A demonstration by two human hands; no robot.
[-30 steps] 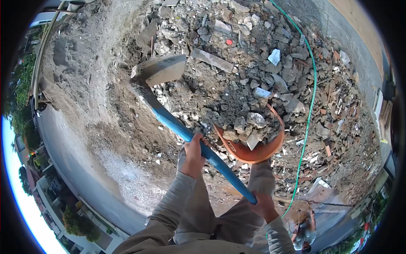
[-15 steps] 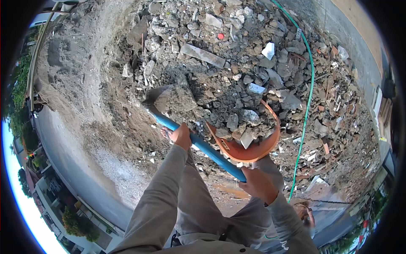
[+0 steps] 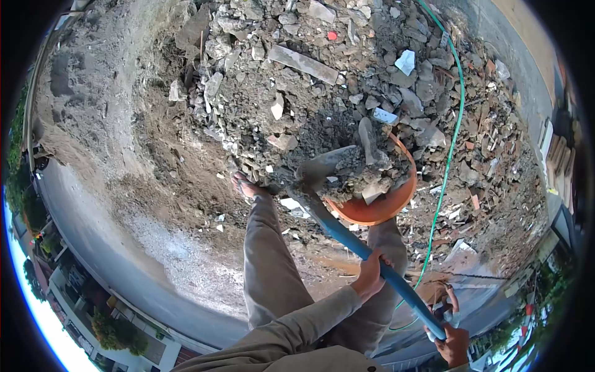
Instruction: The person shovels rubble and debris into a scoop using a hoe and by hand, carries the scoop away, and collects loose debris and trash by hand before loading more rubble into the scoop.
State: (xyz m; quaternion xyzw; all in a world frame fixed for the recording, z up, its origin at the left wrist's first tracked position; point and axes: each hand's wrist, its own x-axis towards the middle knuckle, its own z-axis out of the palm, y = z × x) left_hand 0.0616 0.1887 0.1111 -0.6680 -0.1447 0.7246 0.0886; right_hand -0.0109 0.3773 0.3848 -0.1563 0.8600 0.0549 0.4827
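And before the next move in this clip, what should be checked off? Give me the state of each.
1. Left hand gripping the handle: ok, closed around it.
2. Right hand gripping too: ok, near the handle's end.
3. Blade off the left foot: ok, a gap shows, though they look fairly close.
4. Right foot clear of the tub: cannot tell, the foot is hidden.
5. Hose away from the blade: ok, it runs on the tub's far right side.
6. Other person well clear of the handle's end: cannot tell, they overlap in view.
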